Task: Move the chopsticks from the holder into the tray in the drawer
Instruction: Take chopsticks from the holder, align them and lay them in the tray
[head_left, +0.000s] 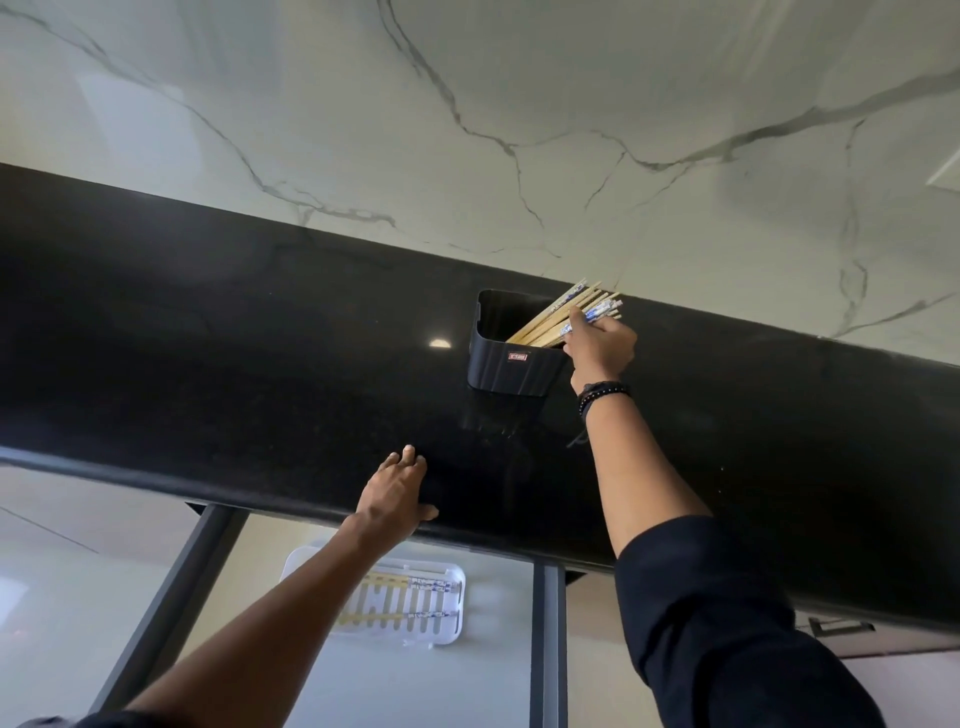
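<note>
**Right hand on the chopsticks at the holder**

The left hand (397, 488) lies flat on the front edge of the black countertop (208, 338), its fingers straight and close together, holding nothing. Below it, in the open drawer (415, 686), sits the white tray (457, 613), with a few chopsticks in the tray (415, 584) lying crosswise. Further right, the black holder (511, 358) stands at the back of the counter against the marble wall (467, 104). The bundle of chopsticks (550, 319) leans to its right side. The right hand (602, 345), with dark bead bracelets (602, 391) on its wrist, has its fingers curled round their patterned upper ends.
</note>
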